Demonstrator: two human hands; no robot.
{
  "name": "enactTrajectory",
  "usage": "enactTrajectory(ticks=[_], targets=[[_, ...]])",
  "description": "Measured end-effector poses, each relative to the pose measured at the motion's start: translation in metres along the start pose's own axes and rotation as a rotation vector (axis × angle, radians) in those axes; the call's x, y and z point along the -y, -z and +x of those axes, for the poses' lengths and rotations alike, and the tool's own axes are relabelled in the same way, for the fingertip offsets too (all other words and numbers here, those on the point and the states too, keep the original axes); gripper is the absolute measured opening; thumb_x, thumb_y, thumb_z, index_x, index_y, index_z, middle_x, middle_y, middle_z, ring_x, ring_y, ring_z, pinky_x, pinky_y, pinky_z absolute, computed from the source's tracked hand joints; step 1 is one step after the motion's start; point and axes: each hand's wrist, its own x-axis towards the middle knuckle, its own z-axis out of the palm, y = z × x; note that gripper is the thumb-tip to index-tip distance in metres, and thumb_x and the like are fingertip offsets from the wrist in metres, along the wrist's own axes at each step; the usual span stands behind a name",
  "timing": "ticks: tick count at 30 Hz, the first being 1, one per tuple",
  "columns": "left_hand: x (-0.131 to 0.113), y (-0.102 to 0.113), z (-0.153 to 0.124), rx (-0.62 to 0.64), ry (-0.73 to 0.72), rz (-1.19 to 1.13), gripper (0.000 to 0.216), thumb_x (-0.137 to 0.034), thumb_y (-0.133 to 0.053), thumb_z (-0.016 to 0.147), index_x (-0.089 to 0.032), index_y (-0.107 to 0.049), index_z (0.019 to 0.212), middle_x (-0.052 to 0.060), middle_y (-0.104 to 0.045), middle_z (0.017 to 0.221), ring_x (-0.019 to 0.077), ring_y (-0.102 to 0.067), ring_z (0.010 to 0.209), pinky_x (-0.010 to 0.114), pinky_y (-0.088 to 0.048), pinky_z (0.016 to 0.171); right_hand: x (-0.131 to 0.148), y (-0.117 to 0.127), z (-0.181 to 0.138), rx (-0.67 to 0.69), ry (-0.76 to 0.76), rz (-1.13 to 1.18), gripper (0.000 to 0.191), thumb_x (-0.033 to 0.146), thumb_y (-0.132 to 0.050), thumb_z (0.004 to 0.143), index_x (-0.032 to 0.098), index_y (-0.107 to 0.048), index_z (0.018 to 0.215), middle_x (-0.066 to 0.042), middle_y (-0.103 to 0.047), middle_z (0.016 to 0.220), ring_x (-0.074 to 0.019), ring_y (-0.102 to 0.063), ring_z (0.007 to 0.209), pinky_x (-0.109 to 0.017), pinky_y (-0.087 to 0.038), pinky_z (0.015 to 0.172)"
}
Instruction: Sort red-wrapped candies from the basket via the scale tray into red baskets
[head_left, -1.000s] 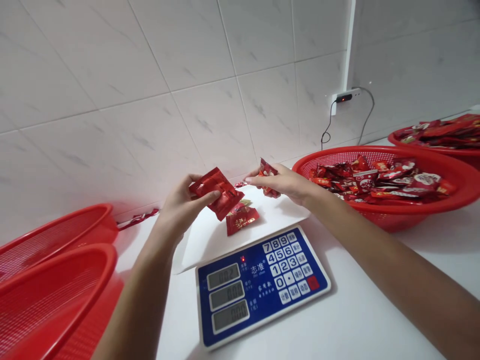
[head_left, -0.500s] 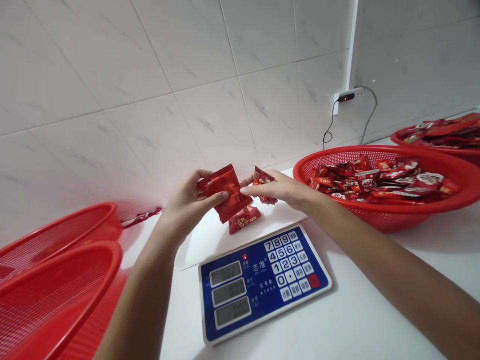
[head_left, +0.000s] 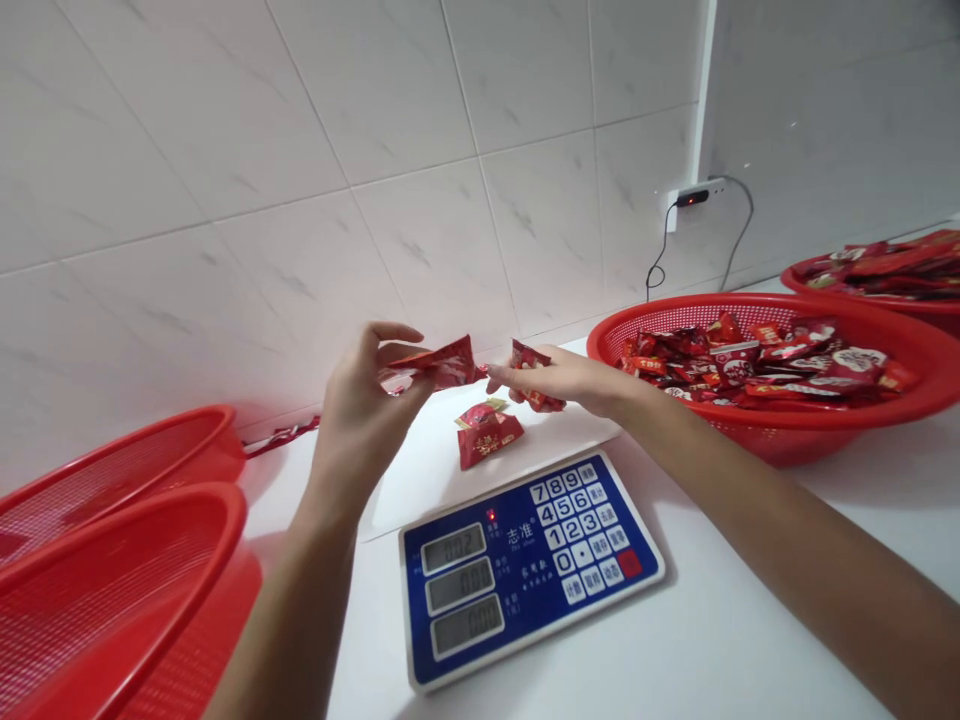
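Red packet raised near scale

From my remote post I record: left hand, fingers clamped on the packet, now tipped nearly edge-on; half a second ago its face showed. Right hand, fingers gripping patterned red packaging, is just beside it. Loose packets on the white pan show more fully. Brand reads 志准; top display holds at 0.02; keypad digits legible.

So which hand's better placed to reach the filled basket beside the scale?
Probably the right hand: it's nearer that basket, though holding red packaging. The left hand, pinching a packet, is farther.
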Motion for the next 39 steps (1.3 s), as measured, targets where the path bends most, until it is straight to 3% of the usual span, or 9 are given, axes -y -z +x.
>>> enactTrajectory(ticks=[3,7,12,20,25,32,39], targets=[[-0.005,0.001,-0.002,-0.038,-0.16,0.108,0.018,-0.011,-0.064,0.077,-0.023,-0.059,0.088,-0.001,-0.071,0.089,0.018,-0.069,0.09,0.029,-0.053,0.08,-0.002,0.0,0.001,0.024,0.025,0.069,0.044,0.057,-0.063,0.085,0.014,-0.07,0.092,-0.001,-0.05,0.069,-0.0072,-0.04,0.052,-0.02,-0.029,0.043],[-0.015,0.0,-0.006,-0.041,-0.374,0.356,0.023,-0.004,-0.059,0.078,-0.023,-0.064,0.089,0.0,-0.071,0.09,0.0181,-0.067,0.088,0.031,-0.052,0.08,-0.002,-0.002,0.001,0.093,0.115,0.248,0.048,0.061,-0.054,0.089,0.014,-0.068,0.091,0.001,-0.047,0.063,-0.0069,-0.037,0.05,-0.02,-0.026,0.042],[-0.024,0.002,-0.008,0.054,-0.482,0.439,0.029,0.0,-0.056,0.077,-0.023,-0.067,0.093,0.002,-0.073,0.095,0.0176,-0.067,0.091,0.028,-0.052,0.077,0.005,-0.004,0.0,-0.001,0.116,0.39,0.042,0.055,-0.067,0.082,0.017,-0.053,0.072,0.0,-0.05,0.062,-0.0065,-0.036,0.05,-0.021,-0.022,0.042],[-0.027,0.008,-0.006,0.221,-0.49,0.433,0.023,-0.007,-0.062,0.08,-0.021,-0.068,0.096,0.003,-0.075,0.098,0.0174,-0.068,0.09,0.027,-0.053,0.077,0.011,-0.002,-0.006,-0.034,0.208,0.283,0.028,0.04,-0.067,0.084,0.018,-0.053,0.073,0.005,-0.041,0.058,-0.0076,-0.033,0.05,-0.024,-0.022,0.045],[-0.027,0.009,-0.006,0.275,-0.482,0.424,0.019,-0.015,-0.063,0.085,-0.023,-0.068,0.101,0.004,-0.074,0.107,0.0194,-0.068,0.096,0.03,-0.053,0.082,0.013,-0.003,-0.006,-0.114,0.142,0.235,0.016,0.033,-0.065,0.083,0.018,-0.058,0.082,0.006,-0.04,0.058,-0.0084,-0.035,0.05,-0.025,-0.024,0.048],[-0.031,0.015,-0.006,0.334,-0.503,0.399,0.013,-0.025,-0.064,0.088,-0.024,-0.068,0.1,0.003,-0.073,0.111,0.0216,-0.065,0.105,0.035,-0.052,0.089,0.012,-0.004,-0.005,-0.142,0.202,0.202,0.015,0.032,-0.064,0.084,0.017,-0.061,0.084,0.004,-0.044,0.065,-0.0086,-0.036,0.054,-0.024,-0.026,0.048],[-0.03,0.016,-0.006,0.398,-0.434,0.394,0.015,-0.025,-0.063,0.087,-0.024,-0.068,0.101,0.003,-0.074,0.107,0.02,-0.069,0.093,0.033,-0.054,0.083,0.007,-0.006,-0.001,-0.108,0.179,0.164,0.02,0.038,-0.065,0.084,0.018,-0.06,0.084,0.005,-0.041,0.063,-0.0082,-0.034,0.051,-0.024,-0.024,0.046]])
